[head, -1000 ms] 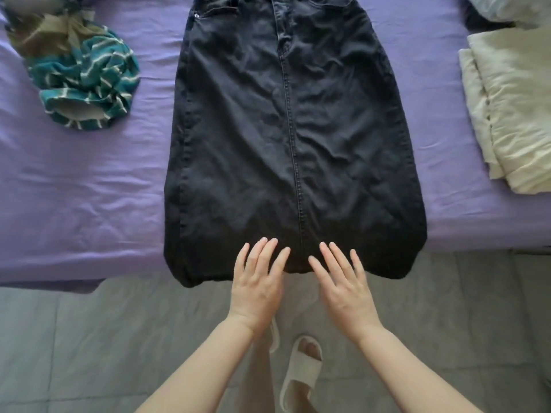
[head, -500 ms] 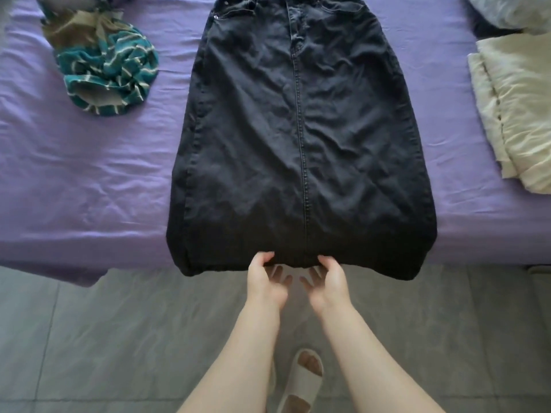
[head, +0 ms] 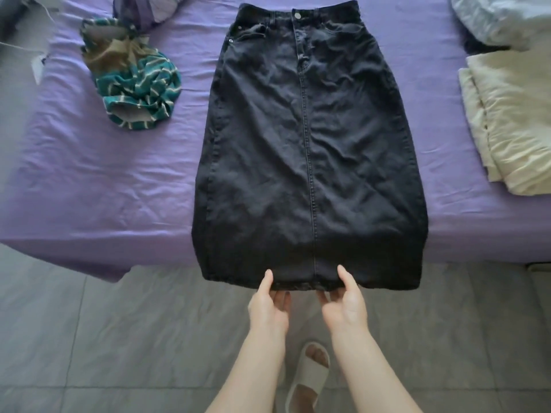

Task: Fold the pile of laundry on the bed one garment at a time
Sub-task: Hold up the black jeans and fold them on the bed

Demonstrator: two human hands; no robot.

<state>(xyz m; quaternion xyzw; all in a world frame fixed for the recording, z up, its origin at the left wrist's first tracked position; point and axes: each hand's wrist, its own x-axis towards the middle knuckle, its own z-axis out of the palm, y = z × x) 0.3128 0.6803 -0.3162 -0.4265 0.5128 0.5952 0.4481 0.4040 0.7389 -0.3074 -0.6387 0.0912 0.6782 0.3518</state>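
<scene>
Skirt (head: 310, 162): black denim, flat on the purple bed (head: 104, 189), waistband far, hem hanging over the near edge.
Left hand (head: 268, 305): pinches the hem, thumb on top, fingers beneath.
Right hand (head: 346, 302): same grip, just beside it.
Striped top (head: 137, 84): crumpled, far left.
Cream cloth (head: 512, 120): right.

Purple bed (head: 119, 180): black skirt (head: 307, 150), striped garment (head: 137, 93), cream cloth (head: 512, 120).

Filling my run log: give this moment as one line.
step: grip hem | skirt: flat on bed | left hand: pinches hem | right hand: pinches hem
</scene>
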